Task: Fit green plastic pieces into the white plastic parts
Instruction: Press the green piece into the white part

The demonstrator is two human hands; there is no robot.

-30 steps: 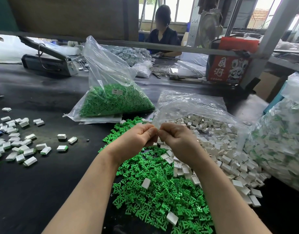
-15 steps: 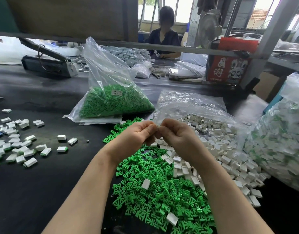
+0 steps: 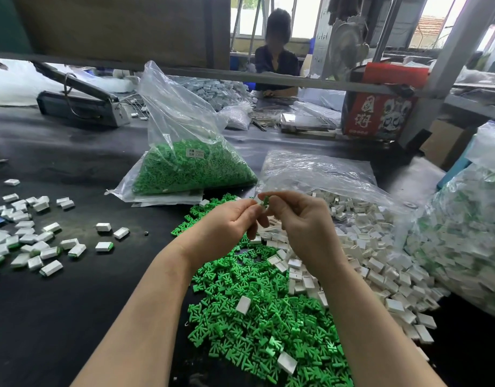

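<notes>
1. Green piece (image 3: pixel 265 201) and a small white part (image 3: pixel 258 201) meet above the bench (image 3: pixel 73 317), held up between the two hands over the loose piles.
2. Left hand (image 3: pixel 229 227) has its fingers curled, thumb and forefinger pinching the white part at its tip.
3. Right hand (image 3: pixel 299 219) is curled too, its thumb and forefinger pinching the green piece just beside the white part.
4. Fingertips cover most of both bits, so whether the green piece is already seated in the white part cannot be told.
5. Under the forearms lies a heap of loose green pieces (image 3: pixel 254 317), with a few white parts on top of it.
6. Right of that, a heap of white parts (image 3: pixel 366 247) spills from an open clear bag (image 3: pixel 319 171) lying flat.
7. Behind the green heap, a clear bag of green pieces (image 3: pixel 190 169) stands upright, with a small label whose print is too small to read.
8. At the right edge, a large clear bag (image 3: pixel 470 233) holds white parts with green showing in them; the frame cuts it off.
9. On the left of the bench, scattered white parts with green ends (image 3: pixel 31 241) lie well apart from the hands.
</notes>
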